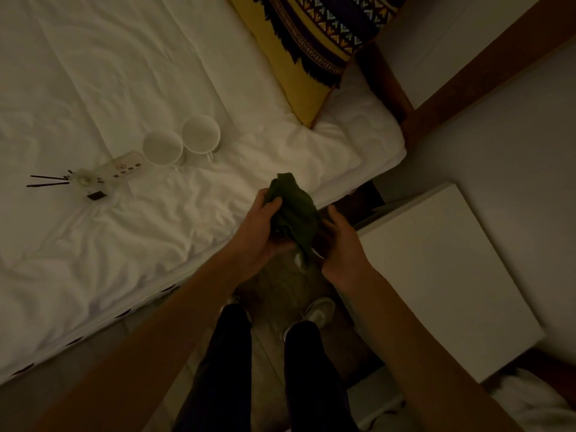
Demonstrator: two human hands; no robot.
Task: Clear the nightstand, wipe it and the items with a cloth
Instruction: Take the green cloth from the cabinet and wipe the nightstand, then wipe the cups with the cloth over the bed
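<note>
bed [93, 73]: fills the left and upper left of the frame
nightstand [436, 275]: right side, just beside the bed's corner
two cups [180, 143]: on the bed, touching, left of centre
power strip [123, 168]: on the bed, just left of the cups
pillow [305, 88]: top centre, on the bed
cloth [293, 213]: centre, between left hand [258, 235] and right hand [339, 244], in front of the bed edge

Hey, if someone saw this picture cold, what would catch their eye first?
Probably the dark green cloth bunched between the left hand and right hand at the centre, over the floor beside the bed. Next, two white mugs standing on the white bedsheet, with the bare white nightstand to the right.
</note>
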